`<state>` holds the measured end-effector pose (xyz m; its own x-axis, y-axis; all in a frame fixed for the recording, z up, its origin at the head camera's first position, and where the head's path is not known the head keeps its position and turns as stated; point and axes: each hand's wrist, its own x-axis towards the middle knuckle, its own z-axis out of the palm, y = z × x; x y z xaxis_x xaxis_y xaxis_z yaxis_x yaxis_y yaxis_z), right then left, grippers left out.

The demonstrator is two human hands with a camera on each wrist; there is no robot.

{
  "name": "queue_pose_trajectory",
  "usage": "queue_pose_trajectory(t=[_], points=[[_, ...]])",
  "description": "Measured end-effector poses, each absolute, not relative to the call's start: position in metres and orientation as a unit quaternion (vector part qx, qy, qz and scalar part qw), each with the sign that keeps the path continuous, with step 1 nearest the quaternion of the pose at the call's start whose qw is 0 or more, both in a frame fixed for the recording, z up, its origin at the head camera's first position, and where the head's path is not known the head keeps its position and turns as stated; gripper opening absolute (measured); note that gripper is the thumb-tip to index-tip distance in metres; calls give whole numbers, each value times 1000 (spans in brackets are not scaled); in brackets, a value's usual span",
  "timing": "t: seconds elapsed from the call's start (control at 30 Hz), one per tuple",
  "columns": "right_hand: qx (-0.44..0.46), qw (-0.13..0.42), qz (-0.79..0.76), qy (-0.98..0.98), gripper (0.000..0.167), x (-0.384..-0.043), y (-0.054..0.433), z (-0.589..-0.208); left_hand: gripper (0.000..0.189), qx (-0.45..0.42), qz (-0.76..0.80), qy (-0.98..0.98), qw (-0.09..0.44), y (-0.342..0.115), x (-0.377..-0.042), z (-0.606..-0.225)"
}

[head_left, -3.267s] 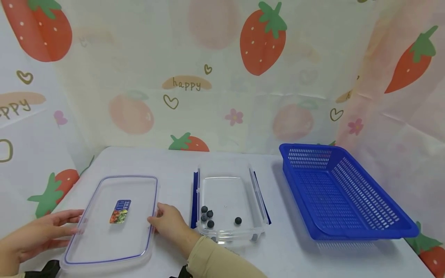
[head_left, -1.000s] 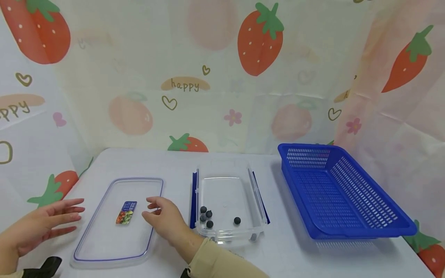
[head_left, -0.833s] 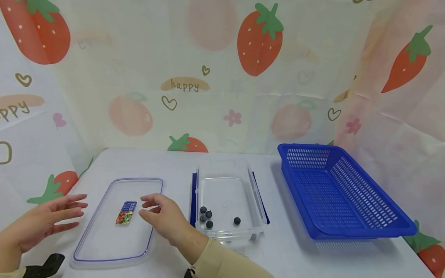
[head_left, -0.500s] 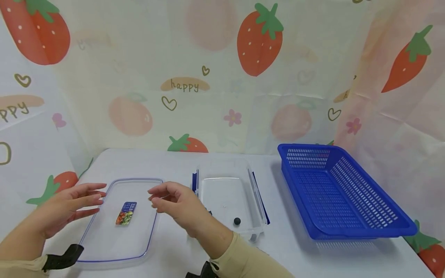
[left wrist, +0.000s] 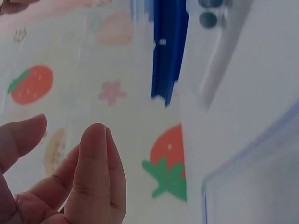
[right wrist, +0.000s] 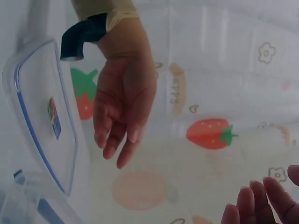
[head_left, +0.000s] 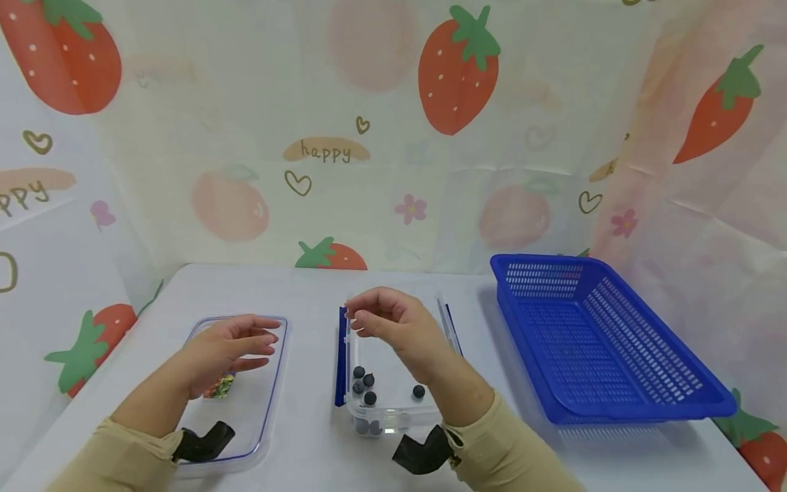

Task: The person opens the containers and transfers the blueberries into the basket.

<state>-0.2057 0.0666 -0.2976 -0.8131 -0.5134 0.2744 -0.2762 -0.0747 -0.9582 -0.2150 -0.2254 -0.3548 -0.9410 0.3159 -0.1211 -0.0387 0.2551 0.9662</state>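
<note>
My left hand point(head_left: 227, 355) is held above the clear lid point(head_left: 246, 424) with the blue-violet rim, its fingers extended and apart. The lid lies flat on the table, its fruit-and-vegetable sticker point(head_left: 220, 387) partly covered by this hand. Over the clear plastic box point(head_left: 393, 372) hovers my right hand point(head_left: 399, 328), fingers loosely bent and holding nothing. Several dark blueberries point(head_left: 369, 398) sit in the box, mostly at its near left corner. A blue side clip point(head_left: 341, 355) hangs folded out from its left wall. My right hand and forearm hide the box's right part.
A blue perforated basket point(head_left: 645, 412) stands at the right of the white table point(head_left: 307, 451). Strawberry-printed sheeting point(head_left: 246, 102) rises behind and at both sides. A black wrist mount point(head_left: 421, 452) sticks out near the box's front edge.
The lid, earlier held between both hands, was laid down and let go. Both hands have since moved right and away from me, the right one now over the box.
</note>
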Motion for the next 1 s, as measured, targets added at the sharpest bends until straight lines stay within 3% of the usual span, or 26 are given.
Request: queue_pose_trajectory(t=[0.43,1.0], points=[[-246,57,-634,731,23,-227,123,-300,43,36,608,780,142,-155,-225,-379],[-218,81,-624,746,28,-250,158,-321,60,-19,567,812,139,-109,-230,-389]])
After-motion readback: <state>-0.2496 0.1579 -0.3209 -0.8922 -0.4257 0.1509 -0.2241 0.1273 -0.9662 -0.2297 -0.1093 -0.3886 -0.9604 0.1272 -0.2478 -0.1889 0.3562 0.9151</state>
